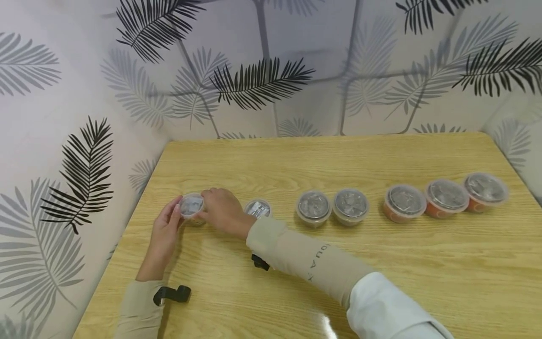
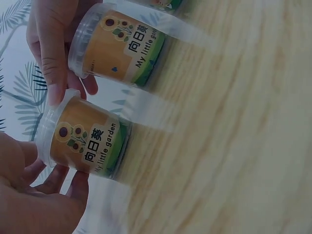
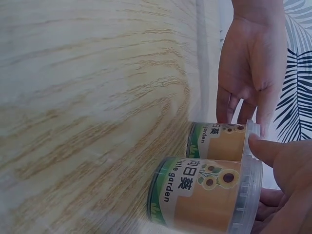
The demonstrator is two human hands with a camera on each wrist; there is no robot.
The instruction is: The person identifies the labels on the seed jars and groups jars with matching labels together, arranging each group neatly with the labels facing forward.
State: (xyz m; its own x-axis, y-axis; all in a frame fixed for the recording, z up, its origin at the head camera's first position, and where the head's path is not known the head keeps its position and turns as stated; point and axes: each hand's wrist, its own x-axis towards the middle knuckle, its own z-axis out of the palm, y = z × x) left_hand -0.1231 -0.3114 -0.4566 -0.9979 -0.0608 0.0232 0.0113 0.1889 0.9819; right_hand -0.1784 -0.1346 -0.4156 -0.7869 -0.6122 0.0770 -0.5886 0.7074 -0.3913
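At the left of the table, both hands are at one clear-lidded sunflower cup (image 1: 192, 205), which stands upright. Its brown label (image 2: 80, 139) shows sunflowers and reads "My little garden". My left hand (image 1: 166, 226) holds the cup from the left, fingers round its side and thumb by the lid. From the right, my right hand (image 1: 224, 209) grips the lid's rim, with its thumb (image 3: 265, 148) on the edge; some of its fingers are hidden. A second sunflower cup (image 2: 122, 46) stands just to the right, partly behind the right hand in the head view.
Two lidded cups, one (image 1: 313, 207) beside another (image 1: 350, 206), stand mid-table. Farther right is a row of three orange lidded cups, the first of them (image 1: 404, 202) nearest the middle. The wooden table (image 1: 254, 165) meets a leaf-patterned cloth (image 1: 296, 108) at the back.
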